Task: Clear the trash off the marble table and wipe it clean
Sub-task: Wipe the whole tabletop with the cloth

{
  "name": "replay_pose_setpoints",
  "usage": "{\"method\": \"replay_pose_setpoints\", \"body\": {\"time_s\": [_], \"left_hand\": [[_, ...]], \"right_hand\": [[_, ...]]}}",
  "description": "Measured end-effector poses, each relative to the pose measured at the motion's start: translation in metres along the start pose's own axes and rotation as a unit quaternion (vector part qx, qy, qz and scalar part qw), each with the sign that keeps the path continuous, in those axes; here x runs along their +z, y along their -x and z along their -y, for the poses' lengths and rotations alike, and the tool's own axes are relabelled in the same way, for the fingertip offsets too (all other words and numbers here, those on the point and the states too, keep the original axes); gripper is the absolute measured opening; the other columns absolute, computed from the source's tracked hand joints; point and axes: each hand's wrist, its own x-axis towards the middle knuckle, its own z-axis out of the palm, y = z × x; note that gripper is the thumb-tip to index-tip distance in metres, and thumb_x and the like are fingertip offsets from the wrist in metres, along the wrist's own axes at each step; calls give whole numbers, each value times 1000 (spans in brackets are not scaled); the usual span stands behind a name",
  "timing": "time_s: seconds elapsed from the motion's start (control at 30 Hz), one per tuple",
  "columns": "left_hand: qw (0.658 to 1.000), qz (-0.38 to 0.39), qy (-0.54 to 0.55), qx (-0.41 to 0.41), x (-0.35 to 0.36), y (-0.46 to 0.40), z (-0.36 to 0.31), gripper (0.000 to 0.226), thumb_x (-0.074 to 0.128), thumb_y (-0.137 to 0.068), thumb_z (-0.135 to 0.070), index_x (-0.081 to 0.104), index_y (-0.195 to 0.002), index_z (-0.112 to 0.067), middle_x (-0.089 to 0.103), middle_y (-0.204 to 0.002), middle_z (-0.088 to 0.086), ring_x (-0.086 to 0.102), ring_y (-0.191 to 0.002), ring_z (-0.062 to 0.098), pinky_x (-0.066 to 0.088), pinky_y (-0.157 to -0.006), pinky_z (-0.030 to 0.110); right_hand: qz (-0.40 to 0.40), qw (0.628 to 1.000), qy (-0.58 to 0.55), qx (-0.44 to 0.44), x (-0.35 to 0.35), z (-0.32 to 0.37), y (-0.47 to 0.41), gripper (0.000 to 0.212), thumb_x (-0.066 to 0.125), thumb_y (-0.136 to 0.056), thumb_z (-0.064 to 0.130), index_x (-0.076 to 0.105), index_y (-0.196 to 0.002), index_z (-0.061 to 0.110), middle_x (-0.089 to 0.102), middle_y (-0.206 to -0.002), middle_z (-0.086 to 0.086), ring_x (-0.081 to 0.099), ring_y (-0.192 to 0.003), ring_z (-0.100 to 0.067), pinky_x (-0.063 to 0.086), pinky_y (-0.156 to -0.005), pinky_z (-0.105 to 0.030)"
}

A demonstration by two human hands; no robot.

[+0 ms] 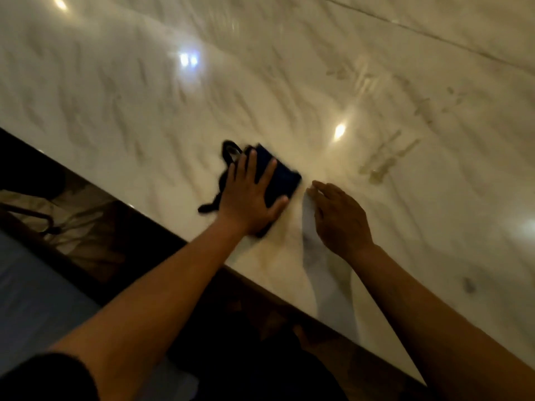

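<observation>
A dark blue cloth (282, 175) with black edges lies on the white marble table (144, 105) near its front edge. My left hand (249, 198) presses flat on the cloth, fingers spread. Just to the right, my right hand (338, 215) hovers low over the marble with fingers loosely curved and nothing in it. Streaky yellowish smears (388, 160) mark the marble to the right of the cloth. The picture is blurred by motion.
The table's dark front edge (162, 230) runs diagonally from upper left to lower right. Below it are a dark floor and a chair's metal frame (37, 215) at the left. A seam (405, 24) crosses the marble at the far right.
</observation>
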Motion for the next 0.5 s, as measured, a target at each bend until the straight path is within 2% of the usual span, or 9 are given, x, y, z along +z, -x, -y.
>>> {"method": "replay_pose_setpoints", "body": {"time_s": [0.1, 0.23, 0.43, 0.5], "left_hand": [[997, 18, -4, 77, 8, 47, -41, 85, 27, -91, -76, 7, -160, -32, -6, -167, 15, -6, -154, 34, 5, -124, 53], [994, 41, -26, 99, 3, 36, -42, 85, 23, -90, -79, -1, -159, -37, -10, -168, 9, -10, -154, 29, 4, -124, 51], [1000, 21, -14, 5, -10, -96, -26, 87, 16, -85, -82, 2, -159, -38, -6, -168, 11, -3, -154, 33, -1, -123, 50], [999, 30, -10, -22, -15, -147, -24, 87, 18, -87, -82, 1, -159, -36, -7, -167, 12, -4, -153, 34, -3, -123, 50]], "right_hand": [[-23, 1000, -2, 9, -13, -21, -13, 41, 51, -98, 13, 58, -137, 10, 53, -146, -10, 49, -135, -31, 40, -110, -43], [-13, 1000, 15, 9, -37, -42, -43, 43, 46, -98, 15, 56, -139, 15, 49, -150, -4, 44, -138, -27, 38, -110, -44], [0, 998, 39, 44, -46, -76, -105, 43, 46, -101, 26, 53, -142, 20, 43, -154, -1, 39, -142, -24, 34, -114, -43], [-6, 997, 46, 59, -50, -88, -123, 40, 47, -101, 26, 56, -138, 18, 48, -150, -2, 44, -136, -25, 38, -109, -42]]}}
